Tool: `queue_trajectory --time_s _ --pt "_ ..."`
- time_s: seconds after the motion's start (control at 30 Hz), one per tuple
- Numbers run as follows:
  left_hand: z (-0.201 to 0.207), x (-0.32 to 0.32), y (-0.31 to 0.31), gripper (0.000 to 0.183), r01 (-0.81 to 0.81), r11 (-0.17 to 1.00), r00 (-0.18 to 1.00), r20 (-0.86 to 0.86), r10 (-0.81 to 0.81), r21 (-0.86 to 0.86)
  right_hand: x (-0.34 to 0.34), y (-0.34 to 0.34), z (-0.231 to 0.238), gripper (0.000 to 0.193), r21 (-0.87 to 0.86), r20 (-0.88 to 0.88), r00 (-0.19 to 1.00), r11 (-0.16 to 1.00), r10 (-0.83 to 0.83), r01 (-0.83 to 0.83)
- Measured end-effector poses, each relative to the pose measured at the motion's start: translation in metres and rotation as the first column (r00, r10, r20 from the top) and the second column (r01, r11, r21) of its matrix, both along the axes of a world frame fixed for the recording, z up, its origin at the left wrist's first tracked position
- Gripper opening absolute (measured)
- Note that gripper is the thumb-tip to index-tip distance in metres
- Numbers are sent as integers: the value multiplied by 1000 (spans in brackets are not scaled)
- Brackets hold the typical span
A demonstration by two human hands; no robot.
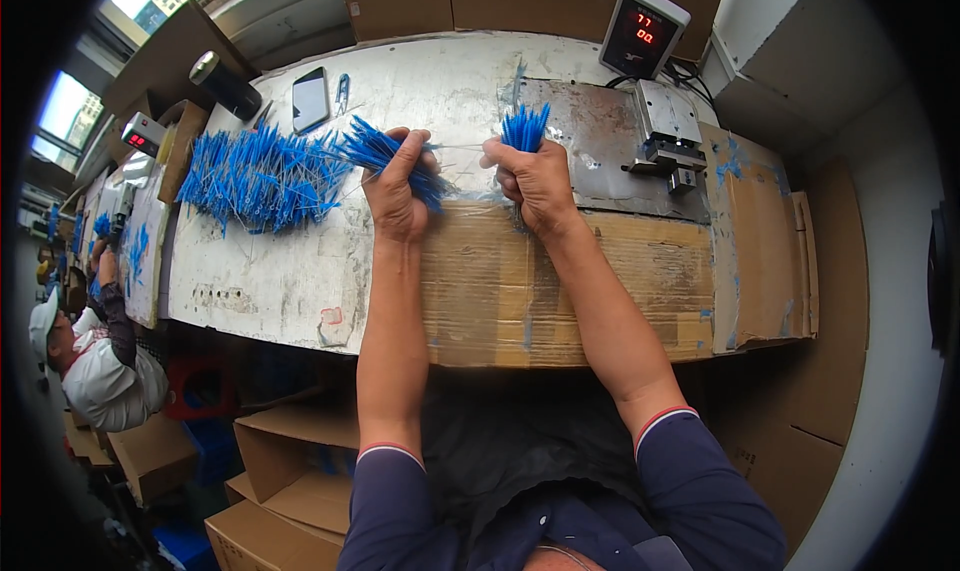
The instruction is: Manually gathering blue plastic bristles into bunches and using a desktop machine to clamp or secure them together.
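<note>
Closest to me, a taped cardboard sheet (480,291) covers part of the table's (300,261) near edge, probably to spare my forearms from the rim. Just beyond it, my left hand (400,186) is closed around a splayed blue bundle (368,143) of thin strips, thumb laid across it, likely to stop it scattering. My right hand (540,181) is wrapped around a tighter blue bunch (525,126), tips up, which I judge holds the ends even. Thin pale strands (460,148) run between my hands; I cannot tell which fingers pinch them. The big blue heap (260,181) lies toward the left edge, presumably for easy reach. Toward the right edge, a metal plate (600,136) lies flat with a metal fixture (668,121) at its right end, perhaps as a firm base. Near the far edge, a phone (310,99) and a dark bottle (226,86) seem set out of the way, and a red-lit display (645,31) faces me, readable at a glance.
</note>
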State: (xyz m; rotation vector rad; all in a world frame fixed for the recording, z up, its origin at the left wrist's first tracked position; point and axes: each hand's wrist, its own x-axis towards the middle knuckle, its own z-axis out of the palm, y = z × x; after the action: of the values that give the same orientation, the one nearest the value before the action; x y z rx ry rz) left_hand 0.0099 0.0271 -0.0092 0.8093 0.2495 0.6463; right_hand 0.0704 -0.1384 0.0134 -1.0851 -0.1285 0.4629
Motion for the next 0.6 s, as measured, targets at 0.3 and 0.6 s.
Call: queue_trajectory --time_s 0.3,0.6 --pt "9 -8 -2 22 -17 966 985 -163 61 259 9 -3 3 12 202 220 868 891 -446 406" --pt "12 -9 -10 27 149 959 978 -181 -106 240 -19 19 -15 14 -222 527 849 971 45 86"
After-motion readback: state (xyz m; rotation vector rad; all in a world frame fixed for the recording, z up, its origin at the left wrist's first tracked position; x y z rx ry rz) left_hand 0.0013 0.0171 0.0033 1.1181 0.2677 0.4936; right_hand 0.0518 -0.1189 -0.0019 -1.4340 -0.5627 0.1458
